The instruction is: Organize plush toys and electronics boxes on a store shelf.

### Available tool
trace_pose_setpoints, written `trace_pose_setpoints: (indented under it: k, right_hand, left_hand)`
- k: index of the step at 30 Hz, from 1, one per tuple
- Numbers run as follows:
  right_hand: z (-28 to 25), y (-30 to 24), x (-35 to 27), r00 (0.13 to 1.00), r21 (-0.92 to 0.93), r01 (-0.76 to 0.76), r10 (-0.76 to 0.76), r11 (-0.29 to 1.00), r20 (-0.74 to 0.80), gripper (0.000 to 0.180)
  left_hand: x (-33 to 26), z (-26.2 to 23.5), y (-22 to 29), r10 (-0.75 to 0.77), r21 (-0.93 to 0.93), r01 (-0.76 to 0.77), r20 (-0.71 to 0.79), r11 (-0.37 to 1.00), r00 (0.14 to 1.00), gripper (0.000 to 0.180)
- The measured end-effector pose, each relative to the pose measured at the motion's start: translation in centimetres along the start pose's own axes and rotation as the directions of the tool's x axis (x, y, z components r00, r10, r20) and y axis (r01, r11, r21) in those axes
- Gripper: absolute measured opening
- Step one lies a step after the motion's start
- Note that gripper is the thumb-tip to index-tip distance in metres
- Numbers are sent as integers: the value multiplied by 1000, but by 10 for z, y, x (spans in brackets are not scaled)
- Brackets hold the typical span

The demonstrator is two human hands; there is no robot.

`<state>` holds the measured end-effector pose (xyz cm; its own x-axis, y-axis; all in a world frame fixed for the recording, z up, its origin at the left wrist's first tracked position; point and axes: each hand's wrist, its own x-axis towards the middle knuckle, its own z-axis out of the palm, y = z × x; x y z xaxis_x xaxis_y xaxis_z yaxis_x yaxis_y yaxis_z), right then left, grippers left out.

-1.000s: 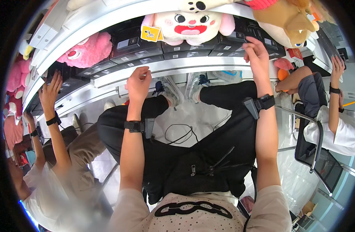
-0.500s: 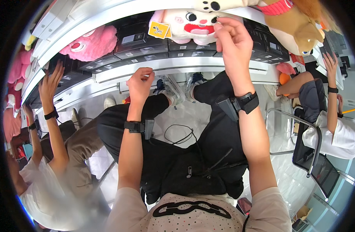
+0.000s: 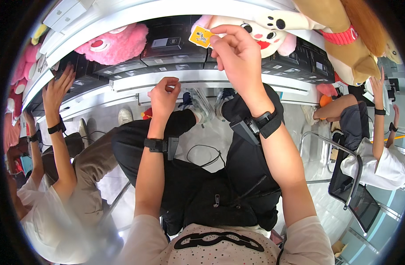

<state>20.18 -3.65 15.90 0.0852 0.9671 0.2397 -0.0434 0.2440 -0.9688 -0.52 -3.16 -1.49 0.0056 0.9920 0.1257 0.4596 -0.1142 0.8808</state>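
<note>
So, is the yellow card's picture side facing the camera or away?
Facing it: the yellow card shows its animal drawing, beside the right hand.

Card [image 3: 200, 36] is yel w/ b&w print, L plush [image 3: 116, 46] pink, boxes [image 3: 178, 55] blk.

A yellow, white-edged zebra card [image 3: 201, 37] sits tilted at the left side of the white plush toy [image 3: 263, 32].

On the white shelf [image 3: 136, 81] we see black boxes [image 3: 169, 42] set side by side; on the glossy pale floor [image 3: 208, 132] beneath, we note a light shoe [image 3: 125, 116].
</note>
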Motion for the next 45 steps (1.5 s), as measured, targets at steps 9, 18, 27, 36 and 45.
trace_pose_setpoints:
  k: [9,18,27,36,45]
  right_hand:
    - [-47,-4,6,964,-203,46,9,978,265,29]
    - [-233,14,-36,914,-269,-37,-76,962,-398,25]
    - [-264,33,-61,942,-247,-138,49,959,-333,42]
    - [-154,15,-20,973,-82,-51,31,995,-230,67]
    - [-115,27,-11,946,-121,-97,53,988,-321,29]
  left_hand:
    - [0,-13,-4,7,-41,-9,-62,999,998,16]
    - [6,-11,19,-31,-207,14,-80,978,996,20]
    - [-4,3,25,-3,-290,15,39,957,999,19]
    - [45,5,106,171,-388,-193,-90,901,981,55]
    - [56,21,147,156,-432,-190,-113,882,981,37]
